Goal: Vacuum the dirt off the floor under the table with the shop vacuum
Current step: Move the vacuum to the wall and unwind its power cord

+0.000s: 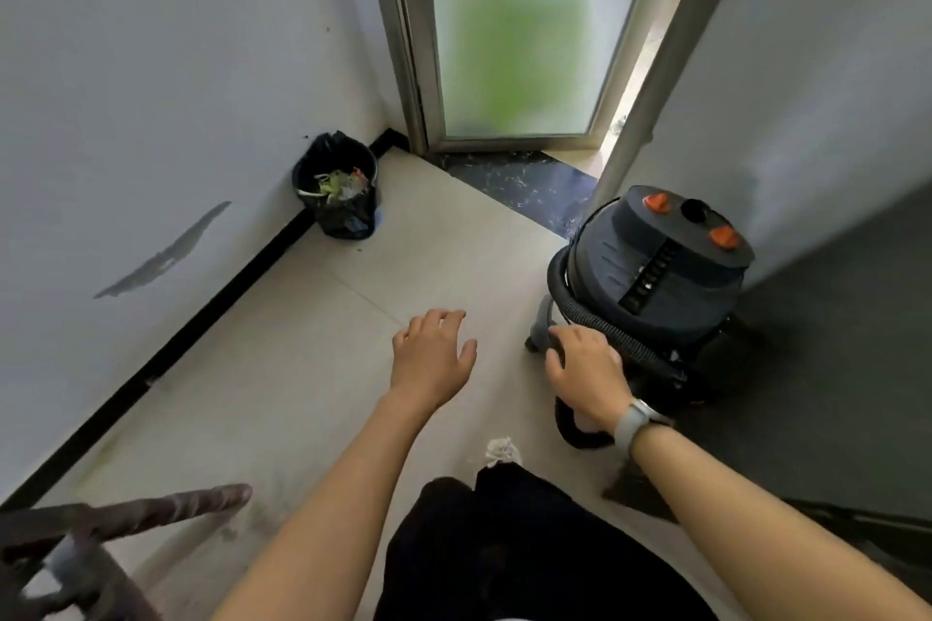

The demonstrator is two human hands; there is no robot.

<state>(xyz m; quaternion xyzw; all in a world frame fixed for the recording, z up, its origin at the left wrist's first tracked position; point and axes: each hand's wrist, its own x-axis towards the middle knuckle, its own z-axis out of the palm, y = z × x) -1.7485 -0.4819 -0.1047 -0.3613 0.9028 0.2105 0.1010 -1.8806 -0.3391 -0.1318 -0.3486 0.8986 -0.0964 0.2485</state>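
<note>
Shop vacuum [660,267] stands on the floor [312,343] to my right, against the wall; nearest me, my right hand [587,368] curls over its black ribbed hose [620,335], gripping it; my left hand [433,353] hovers just beside, fingers spread, holding nothing; farther off, a lined trash bin [338,187] sits in the corner by a frosted door [524,25].

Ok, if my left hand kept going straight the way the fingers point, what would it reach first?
Probably just bare floor. The left hand is open, fingers aimed ahead; the trash bin sits off to its left in the corner, and the door lies well beyond. Depth is hard to judge.
</note>
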